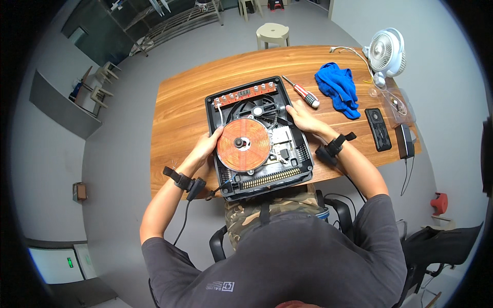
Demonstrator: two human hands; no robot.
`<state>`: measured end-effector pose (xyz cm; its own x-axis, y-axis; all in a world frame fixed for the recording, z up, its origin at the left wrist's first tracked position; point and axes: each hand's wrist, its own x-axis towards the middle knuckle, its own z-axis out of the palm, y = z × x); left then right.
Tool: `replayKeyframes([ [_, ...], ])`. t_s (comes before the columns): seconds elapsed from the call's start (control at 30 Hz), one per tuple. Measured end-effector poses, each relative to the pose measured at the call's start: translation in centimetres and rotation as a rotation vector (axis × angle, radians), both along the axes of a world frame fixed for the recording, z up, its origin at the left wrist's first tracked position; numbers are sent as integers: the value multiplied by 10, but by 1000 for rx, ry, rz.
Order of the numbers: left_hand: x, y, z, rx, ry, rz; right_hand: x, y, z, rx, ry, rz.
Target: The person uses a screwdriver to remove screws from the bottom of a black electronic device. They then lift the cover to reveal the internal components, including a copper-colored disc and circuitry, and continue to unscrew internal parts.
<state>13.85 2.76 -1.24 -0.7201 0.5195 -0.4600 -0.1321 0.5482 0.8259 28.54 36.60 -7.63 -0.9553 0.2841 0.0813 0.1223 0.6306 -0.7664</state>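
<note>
An opened induction cooker (pixel 287 172) rests on the wooden table at its near edge, its insides facing up. Within its black housing sit a round copper coil (pixel 233 154), a black cooling fan (pixel 258 111), a red button board (pixel 246 94) along the far side and a circuit board beside the coil. My left hand (pixel 206 145) grips the housing's left side, with fingers close to the coil and a white wire. Around the right side of the housing closes my right hand (pixel 302 117); some of its fingers are hidden.
Right of the cooker lie a red-and-white screwdriver (pixel 307 96), a blue cloth (pixel 339 87) and a black phone-like device (pixel 378 129). A white fan (pixel 385 54), a clear plastic box (pixel 403 102) and a black adapter (pixel 404 141) stand at the table's (pixel 185 92) right edge. Cables hang from both wrist straps.
</note>
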Motion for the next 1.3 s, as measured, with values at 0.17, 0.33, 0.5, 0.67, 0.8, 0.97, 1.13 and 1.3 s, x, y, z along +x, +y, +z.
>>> replayKeyframes([
  [0.17, -6, 1, 15, -222, 87, -134, 0, 1, 2, -8, -45, 28],
  [0.33, -1, -2, 20, -182, 130, -143, 2, -2, -9, -88, 39, -7],
  [0.5, -5, -7, 52, -481, 356, -274, 2, -6, -12, -27, 73, -14],
  [0.67, 4, -1, 68, -406, 816, -328, 3, -7, -8, -58, 59, -34],
  [0.8, 11, 16, 59, -171, 831, -422, 5, -8, -1, -90, 32, -21],
  [0.97, 7, 24, 48, -188, 903, -473, 6, -14, 4, -54, 53, -38],
  [1.13, 3, 29, 54, -211, 740, -461, 6, -11, 7, -77, 37, -24],
  [1.3, 6, 36, 64, -172, 747, -493, 6, -10, 5, -69, 89, 10],
])
